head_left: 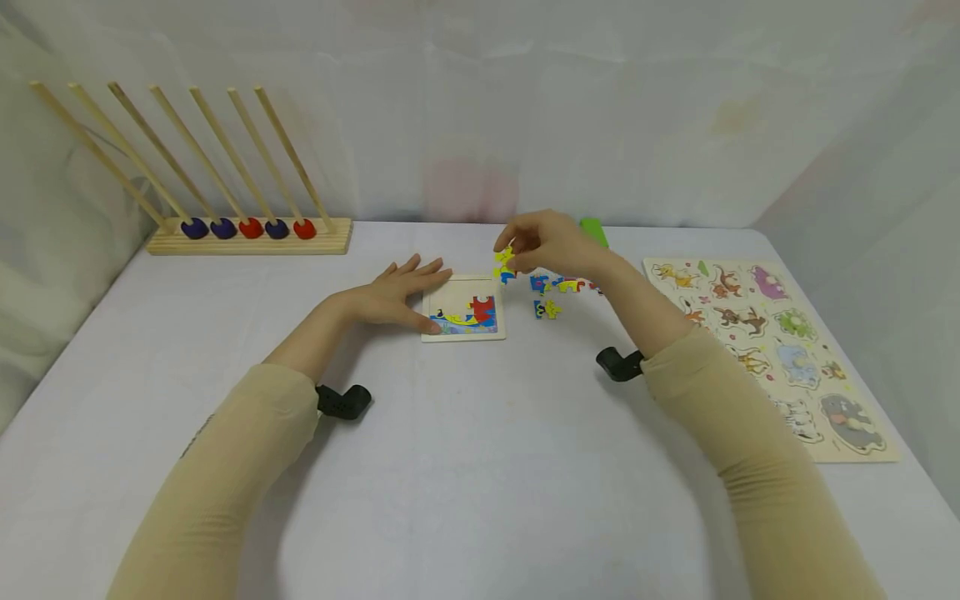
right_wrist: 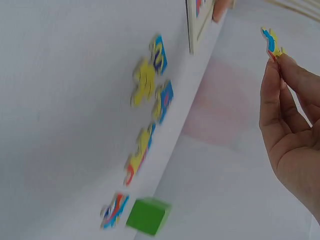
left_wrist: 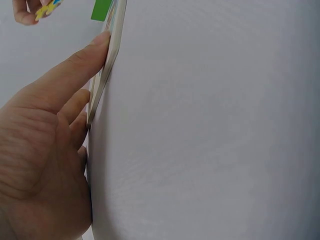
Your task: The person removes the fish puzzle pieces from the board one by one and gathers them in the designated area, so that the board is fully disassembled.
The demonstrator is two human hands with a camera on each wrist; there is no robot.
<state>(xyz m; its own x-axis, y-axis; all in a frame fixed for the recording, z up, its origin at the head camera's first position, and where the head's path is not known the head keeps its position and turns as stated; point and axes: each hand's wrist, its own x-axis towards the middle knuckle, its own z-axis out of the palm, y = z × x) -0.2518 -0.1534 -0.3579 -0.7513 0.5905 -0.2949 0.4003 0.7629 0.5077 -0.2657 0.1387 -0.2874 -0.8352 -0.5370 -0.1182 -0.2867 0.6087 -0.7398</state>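
A small puzzle frame [head_left: 462,338] lies on the table with several joined pieces along its bottom and right side, among them a red piece [head_left: 482,310]. My left hand [head_left: 382,298] rests at its left edge, fingers spread, the thumb on the lower left corner. Above the table, right of the frame, my right hand [head_left: 551,243] pinches a yellow and blue puzzle piece [right_wrist: 271,44] between thumb and fingertips. Several loose puzzle pieces lie below and beyond this hand, including a yellow one [right_wrist: 144,81] and a blue one with a yellow curve [right_wrist: 158,55].
A wooden peg rack [head_left: 247,242] with red and blue beads stands at the back left. On the right lies a large animal puzzle board [head_left: 780,350], partly under the right arm. A green block [head_left: 594,232] sits at the back edge, behind the right wrist.
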